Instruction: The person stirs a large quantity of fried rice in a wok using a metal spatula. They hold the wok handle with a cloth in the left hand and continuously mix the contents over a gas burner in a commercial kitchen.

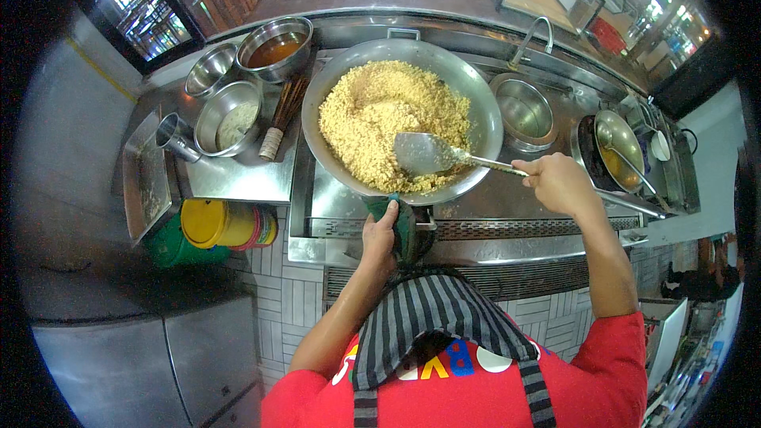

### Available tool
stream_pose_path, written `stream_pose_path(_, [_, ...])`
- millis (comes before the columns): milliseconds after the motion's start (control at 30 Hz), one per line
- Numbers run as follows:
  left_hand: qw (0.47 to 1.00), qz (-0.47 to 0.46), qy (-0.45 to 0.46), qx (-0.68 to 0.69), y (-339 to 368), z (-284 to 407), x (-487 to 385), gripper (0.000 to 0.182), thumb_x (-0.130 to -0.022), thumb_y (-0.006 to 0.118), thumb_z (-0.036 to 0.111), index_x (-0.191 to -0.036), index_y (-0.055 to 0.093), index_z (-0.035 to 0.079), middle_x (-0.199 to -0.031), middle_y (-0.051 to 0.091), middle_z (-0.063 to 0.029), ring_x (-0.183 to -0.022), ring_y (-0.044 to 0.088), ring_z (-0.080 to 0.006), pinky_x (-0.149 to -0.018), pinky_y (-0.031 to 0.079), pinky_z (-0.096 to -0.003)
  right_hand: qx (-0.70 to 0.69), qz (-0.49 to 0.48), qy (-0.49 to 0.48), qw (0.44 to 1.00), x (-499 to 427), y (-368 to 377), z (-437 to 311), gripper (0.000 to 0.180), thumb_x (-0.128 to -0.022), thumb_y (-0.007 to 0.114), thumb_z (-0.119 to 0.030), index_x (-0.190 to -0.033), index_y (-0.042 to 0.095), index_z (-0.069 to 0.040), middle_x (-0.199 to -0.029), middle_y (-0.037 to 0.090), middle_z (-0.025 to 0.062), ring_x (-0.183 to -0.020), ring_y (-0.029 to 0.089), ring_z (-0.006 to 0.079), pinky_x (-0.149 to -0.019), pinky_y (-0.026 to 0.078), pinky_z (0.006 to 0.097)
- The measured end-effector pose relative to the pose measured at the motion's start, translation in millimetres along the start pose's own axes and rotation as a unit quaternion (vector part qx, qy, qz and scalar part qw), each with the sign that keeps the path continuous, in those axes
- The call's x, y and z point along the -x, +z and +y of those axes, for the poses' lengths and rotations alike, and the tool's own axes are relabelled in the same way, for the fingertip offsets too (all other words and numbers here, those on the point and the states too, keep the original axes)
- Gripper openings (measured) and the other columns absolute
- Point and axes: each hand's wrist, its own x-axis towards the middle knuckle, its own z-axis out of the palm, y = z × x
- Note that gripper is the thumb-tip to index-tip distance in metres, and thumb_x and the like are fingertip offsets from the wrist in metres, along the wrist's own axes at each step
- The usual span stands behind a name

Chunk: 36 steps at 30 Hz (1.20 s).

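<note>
A large steel wok (475, 80) on the cooking range holds a heap of crumbly yellow food (380, 101), perhaps fried rice or egg. My left hand (380, 235) grips a dark green cloth (406, 232) against the near rim of the wok. My right hand (556, 181) is closed around the handle of a metal wok spatula (423, 153), right of the wok. The spatula's broad blade lies on the near right part of the food, with bits stuck near its neck.
Left of the wok are a bamboo wok brush (282, 122), a bowl of white powder (229, 119), a pot of brown liquid (276, 50) and a metal tray (148, 184). At right stand a steel pot (523, 110), a faucet (535, 38) and a smaller wok with a ladle (621, 151).
</note>
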Motion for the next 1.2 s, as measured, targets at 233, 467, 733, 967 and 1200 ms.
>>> stream_pose_path(233, [1.0, -0.025, 0.012, 0.013, -8, -5, -7, 0.047, -0.103, 0.074, 0.029, -0.133, 0.056, -0.002, -0.118, 0.072, -0.0154, -0.097, 0.075, -0.0275, -0.083, 0.064, -0.0419, 0.007, 0.054, 0.014, 0.998, 15, -20, -1, 0.036, -0.096, 0.071, -0.023, -0.131, 0.077, -0.025, -0.11, 0.077, 0.0176, -0.099, 0.073, 0.0393, -0.089, 0.057, 0.0499])
stream_pose_path(467, [0.999, -0.033, 0.012, 0.008, -11, -14, -14, 0.047, -0.103, 0.074, 0.028, -0.134, 0.056, -0.003, -0.116, 0.072, -0.0144, -0.094, 0.075, -0.0261, -0.08, 0.064, -0.0426, 0.028, 0.087, -0.006, 0.996, -15, 4, 29, 0.036, -0.097, 0.07, -0.023, -0.132, 0.076, -0.025, -0.109, 0.077, 0.0171, -0.097, 0.073, 0.0405, -0.088, 0.057, 0.0507])
stream_pose_path(733, [0.999, -0.037, 0.014, 0.011, -10, -13, -15, 0.046, -0.103, 0.074, 0.027, -0.134, 0.057, -0.002, -0.113, 0.073, -0.0132, -0.093, 0.075, -0.0243, -0.078, 0.064, -0.0399, 0.044, 0.089, -0.01, 0.995, -27, -7, 36, 0.034, -0.098, 0.069, -0.023, -0.131, 0.077, -0.026, -0.11, 0.077, 0.018, -0.099, 0.073, 0.0403, -0.089, 0.058, 0.0512])
stream_pose_path(967, [0.999, -0.023, 0.015, 0.022, -16, -16, -20, 0.046, -0.103, 0.074, 0.026, -0.135, 0.056, -0.002, -0.114, 0.073, -0.014, -0.093, 0.075, -0.025, -0.078, 0.064, -0.0401, -0.007, 0.081, -0.001, 0.997, 0, -20, 12, 0.034, -0.096, 0.07, -0.022, -0.129, 0.078, -0.026, -0.108, 0.077, 0.0187, -0.098, 0.073, 0.0404, -0.089, 0.058, 0.0516])
stream_pose_path(1200, [0.999, 0.002, -0.001, 0.033, -1, -8, -10, 0.045, -0.104, 0.072, 0.023, -0.136, 0.054, -0.002, -0.112, 0.072, -0.014, -0.091, 0.075, -0.0263, -0.074, 0.065, -0.0417, -0.008, 0.104, -0.033, 0.994, -36, -31, 62, 0.036, -0.096, 0.069, -0.021, -0.131, 0.077, -0.022, -0.11, 0.076, 0.0199, -0.101, 0.073, 0.0403, -0.091, 0.057, 0.0505])
